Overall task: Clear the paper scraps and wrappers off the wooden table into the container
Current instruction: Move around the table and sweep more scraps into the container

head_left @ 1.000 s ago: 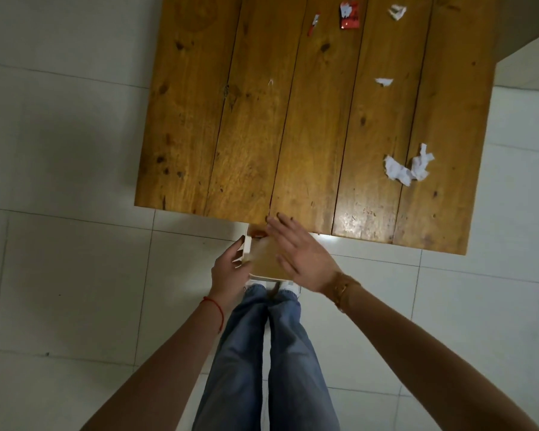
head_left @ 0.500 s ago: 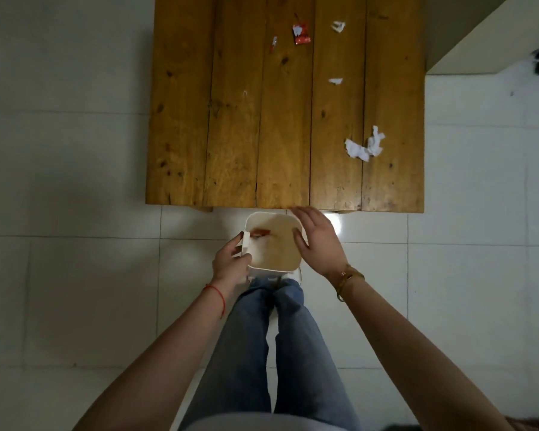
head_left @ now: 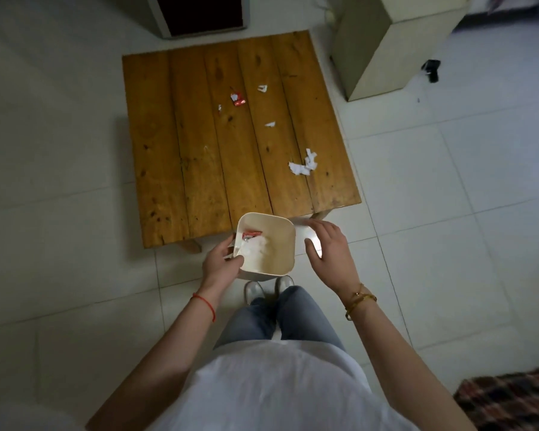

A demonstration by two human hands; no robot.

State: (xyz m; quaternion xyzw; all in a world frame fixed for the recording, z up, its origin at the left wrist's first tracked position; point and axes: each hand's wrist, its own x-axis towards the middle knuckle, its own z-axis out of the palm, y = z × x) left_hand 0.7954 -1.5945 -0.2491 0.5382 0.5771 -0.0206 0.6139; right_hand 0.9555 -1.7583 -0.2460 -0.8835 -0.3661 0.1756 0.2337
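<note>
Container [head_left: 266,244] first: the cream, square tub sits just off the table's near edge, above your shoes, with a red wrapper [head_left: 251,234] and some white paper already inside. Your left hand [head_left: 220,264] is clamped on its left rim, thumb inside and fingers outside. Keep that grip firm and the tub level, or the light paper may spill back out. On the wooden table [head_left: 156,150], working across: a tiny white fleck [head_left: 205,148] near the middle, a small red-and-white sliver [head_left: 219,109], a red wrapper piece [head_left: 237,99], two small white scraps [head_left: 262,88] [head_left: 270,124], then the biggest crumpled white paper [head_left: 304,164] toward the right edge. Your right hand [head_left: 330,251] hovers spread and empty just right of the tub, not touching it. I'd send it to the crumpled paper next, since it lies nearest; bring the tub's rim under the table edge and sweep or pinch the pieces in.
</note>
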